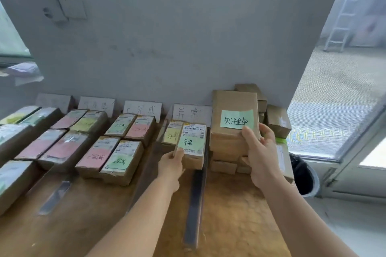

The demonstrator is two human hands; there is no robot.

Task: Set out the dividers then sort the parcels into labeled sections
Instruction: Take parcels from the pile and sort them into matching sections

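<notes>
Nearest, a dark divider strip (pixel 195 204) lies on the wooden table (pixel 236 215), its long axis running away from the person between the two forearms.

Just past its far end, the left hand (pixel 171 162) grips the near left corner of a parcel (pixel 192 144) with a green note, thumb on top. That parcel sits in the section left of the strip, beside a yellow-noted parcel (pixel 172 132), below the white label card (pixel 191 113).

On the right of the strip, the right hand (pixel 261 152) holds a larger box (pixel 234 114) tilted up, fingers curled round its near right edge, its green note (pixel 237 119) facing the camera. The box rests on the unsorted stack (pixel 227 152).

Judging by its note, this box belongs in a section further left, across the strip and past the left hand. The right hand already has it, so the carry would go leftward over the sorted rows (pixel 108 152).
</notes>
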